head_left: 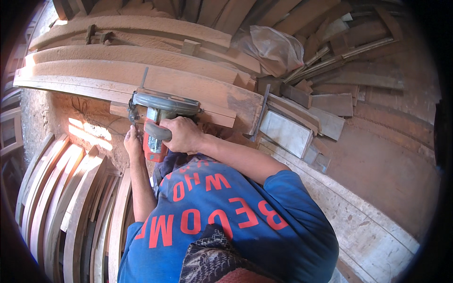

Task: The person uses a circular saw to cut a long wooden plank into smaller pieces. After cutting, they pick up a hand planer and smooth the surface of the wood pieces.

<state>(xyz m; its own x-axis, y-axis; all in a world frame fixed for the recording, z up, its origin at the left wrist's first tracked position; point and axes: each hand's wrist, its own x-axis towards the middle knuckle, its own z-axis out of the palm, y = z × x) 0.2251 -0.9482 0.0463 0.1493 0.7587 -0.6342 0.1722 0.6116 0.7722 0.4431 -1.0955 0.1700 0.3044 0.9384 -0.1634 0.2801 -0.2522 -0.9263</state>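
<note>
A handheld circular saw (pixel 167 104) with a grey guard and red lower housing rests across pale boards (pixel 219 115). My right hand (pixel 181 134) is closed round its grey handle. My left hand (pixel 134 139) is raised at the saw's front left, fingers curled at its lower front fitting; what exactly they hold is too small to make out. Long, dusty wooden planks (pixel 198 75) lie stacked just beyond the saw.
Curved wooden pieces (pixel 82 188) fill the lower left, beside a sunlit dusty floor (pixel 94 122). Offcuts (pixel 330 104) and a crumpled plastic bag (pixel 273 45) lie at upper right. A long pale board (pixel 358 221) runs along my right side.
</note>
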